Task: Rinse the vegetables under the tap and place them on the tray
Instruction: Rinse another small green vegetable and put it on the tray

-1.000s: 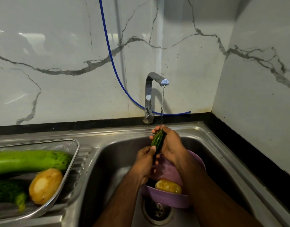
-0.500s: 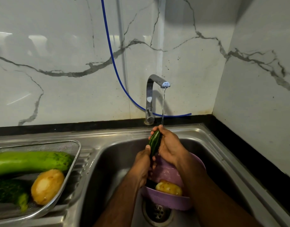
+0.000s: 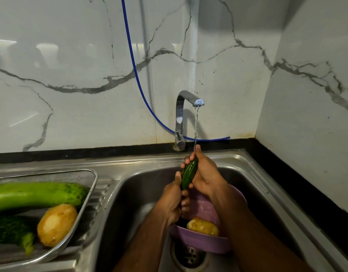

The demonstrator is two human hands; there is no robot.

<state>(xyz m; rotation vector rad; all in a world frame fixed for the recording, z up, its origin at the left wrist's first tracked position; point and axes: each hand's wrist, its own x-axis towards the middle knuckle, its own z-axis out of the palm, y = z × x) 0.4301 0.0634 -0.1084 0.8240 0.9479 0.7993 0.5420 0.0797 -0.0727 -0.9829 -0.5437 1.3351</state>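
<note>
The step in hand looks like rinsing the cucumber (image 3: 189, 174), which stands nearly upright over the sink (image 3: 141, 185) with its top end just under the thin stream from the tap (image 3: 186, 108). To do it well, I judge it should be turned and slid through the water so every side gets wet, held firmly since wet skin slips. The right hand (image 3: 205, 174) wraps its fingers round the upper part; the left hand (image 3: 174, 197) closes round the lower end. The tray (image 3: 90, 195) waits well to the left.
</note>
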